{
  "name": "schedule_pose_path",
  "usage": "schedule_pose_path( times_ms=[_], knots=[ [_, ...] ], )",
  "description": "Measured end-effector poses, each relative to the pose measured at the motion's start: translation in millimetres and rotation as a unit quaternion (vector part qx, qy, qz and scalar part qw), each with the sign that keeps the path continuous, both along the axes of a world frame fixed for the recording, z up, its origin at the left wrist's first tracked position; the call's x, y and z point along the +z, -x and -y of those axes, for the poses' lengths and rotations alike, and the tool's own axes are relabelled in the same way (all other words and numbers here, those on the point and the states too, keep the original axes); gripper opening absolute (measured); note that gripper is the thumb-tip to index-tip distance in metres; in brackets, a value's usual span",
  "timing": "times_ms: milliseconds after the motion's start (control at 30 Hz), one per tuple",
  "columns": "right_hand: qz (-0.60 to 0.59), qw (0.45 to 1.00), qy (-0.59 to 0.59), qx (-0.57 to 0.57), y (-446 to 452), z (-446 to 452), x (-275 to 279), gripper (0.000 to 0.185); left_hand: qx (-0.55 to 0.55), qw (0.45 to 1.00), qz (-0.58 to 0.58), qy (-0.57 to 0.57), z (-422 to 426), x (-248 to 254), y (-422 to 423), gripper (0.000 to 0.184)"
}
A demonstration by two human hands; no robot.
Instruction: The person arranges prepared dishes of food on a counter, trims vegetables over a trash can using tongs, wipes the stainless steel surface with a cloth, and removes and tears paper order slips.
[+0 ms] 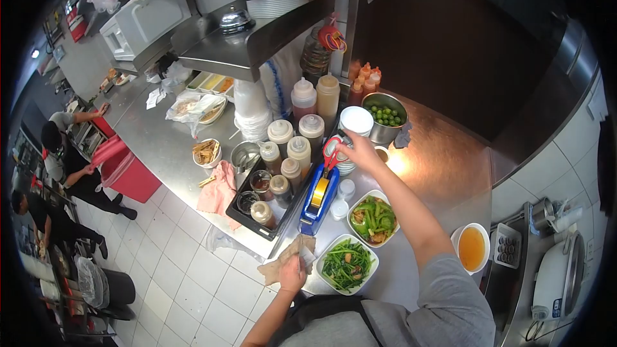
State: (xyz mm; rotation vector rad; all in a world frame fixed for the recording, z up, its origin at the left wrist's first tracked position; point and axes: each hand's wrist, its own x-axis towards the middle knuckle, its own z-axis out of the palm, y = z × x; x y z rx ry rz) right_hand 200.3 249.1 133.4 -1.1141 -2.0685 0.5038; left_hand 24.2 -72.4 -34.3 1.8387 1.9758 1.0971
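My right hand [358,152] reaches over the counter, closed on the handles of red-and-grey scissors [332,151], just above a blue tape dispenser [319,198]. Near the counter's front edge my left hand [293,274] is closed around a small clear and white item whose kind I cannot make out. A brown cloth or paper [276,270] lies beside that hand. To its right stand a square white bowl of leafy greens [348,265] and another bowl of green vegetables with meat [373,219]. Small white lidded cups [340,208] stand between dispenser and bowls.
Squeeze bottles [299,149] fill a black tray left of the dispenser. A pot of green limes [387,115] stands at the back, a bowl of orange soup [472,249] at right. Two people [61,148] are at far left, near a red bin [132,170].
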Motion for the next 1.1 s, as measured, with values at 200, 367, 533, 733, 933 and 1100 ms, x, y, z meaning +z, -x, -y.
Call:
schedule_pose_path(
  times_ms=[200,367,533,733,933,1100],
  knots=[
    [-0.006,0.993,0.010,0.121,0,25,69,0.025,-0.004,1.000,0.009,0.027,2,1,2,0.009],
    [-0.066,0.964,0.036,0.256,2,51,103,0.017,-0.018,0.999,0.011,0.042,4,0,4,0.014],
    [-0.105,0.936,0.199,0.272,29,36,42,0.014,-0.011,0.999,0.014,0.034,4,0,3,0.016],
    [-0.212,0.922,0.210,0.248,31,27,58,0.015,-0.010,0.999,0.007,0.052,3,3,4,0.017],
    [-0.212,0.919,0.224,0.245,16,33,70,0.016,-0.014,0.999,0.004,0.036,3,3,4,0.015],
    [-0.220,0.900,0.254,0.277,40,40,-2,0.017,-0.011,0.999,0.009,0.033,2,2,3,0.014]
  ],
)
